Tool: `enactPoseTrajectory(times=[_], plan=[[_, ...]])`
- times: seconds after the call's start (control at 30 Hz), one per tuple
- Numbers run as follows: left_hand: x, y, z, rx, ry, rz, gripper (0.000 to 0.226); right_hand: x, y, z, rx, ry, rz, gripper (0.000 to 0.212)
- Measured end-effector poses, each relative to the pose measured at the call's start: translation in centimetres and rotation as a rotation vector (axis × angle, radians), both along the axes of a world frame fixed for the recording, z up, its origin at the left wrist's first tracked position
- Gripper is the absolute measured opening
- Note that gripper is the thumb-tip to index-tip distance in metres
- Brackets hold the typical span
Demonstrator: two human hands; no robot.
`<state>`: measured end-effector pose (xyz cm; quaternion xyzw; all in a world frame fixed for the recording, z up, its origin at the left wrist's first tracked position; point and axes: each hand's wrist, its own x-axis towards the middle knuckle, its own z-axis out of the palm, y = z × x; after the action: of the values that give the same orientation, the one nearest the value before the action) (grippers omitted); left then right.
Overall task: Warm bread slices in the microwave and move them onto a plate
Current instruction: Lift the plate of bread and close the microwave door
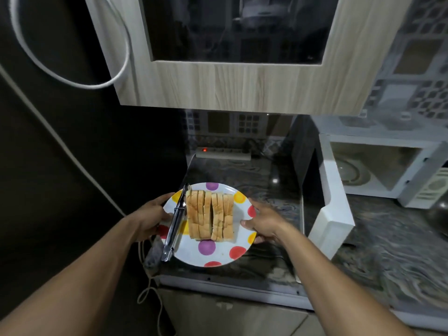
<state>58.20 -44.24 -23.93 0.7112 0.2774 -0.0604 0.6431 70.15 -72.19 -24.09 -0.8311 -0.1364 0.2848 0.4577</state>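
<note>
A white plate [219,257] with coloured dots sits over the dark marbled counter. Several bread slices [210,215] stand side by side in a row across its middle. Metal tongs [175,225] lie along the plate's left side. My left hand [151,218] grips the plate's left rim and my right hand [264,221] grips its right rim. To the right stands a white microwave [388,170] with its door [332,202] swung open toward me; a glass turntable shows inside.
A wood-grain wall cabinet [230,88] with a glass door hangs overhead. A power strip [223,152] with a red light lies at the back of the counter. White cables [72,151] run along the dark left wall. The counter edge [230,284] is near me.
</note>
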Motion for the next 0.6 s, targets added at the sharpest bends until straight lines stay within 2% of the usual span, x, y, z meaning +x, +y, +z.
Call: enactPoseTrajectory(times=[0.2,0.43,0.6], plan=[[3.8,1.4,-3.5,0.028,-0.007,-0.033,0.069,3.0,1.8,-2.7,-0.088,-0.069,-0.022,0.049],[7.6,2.7,-7.9,0.028,-0.023,-0.059,0.076,5.7,2.9,-6.7,-0.086,-0.009,-0.120,0.055],[10.0,3.2,-10.6,0.114,-0.019,-0.028,0.067,7.3,3.1,-8.8,-0.083,-0.006,-0.191,0.055]])
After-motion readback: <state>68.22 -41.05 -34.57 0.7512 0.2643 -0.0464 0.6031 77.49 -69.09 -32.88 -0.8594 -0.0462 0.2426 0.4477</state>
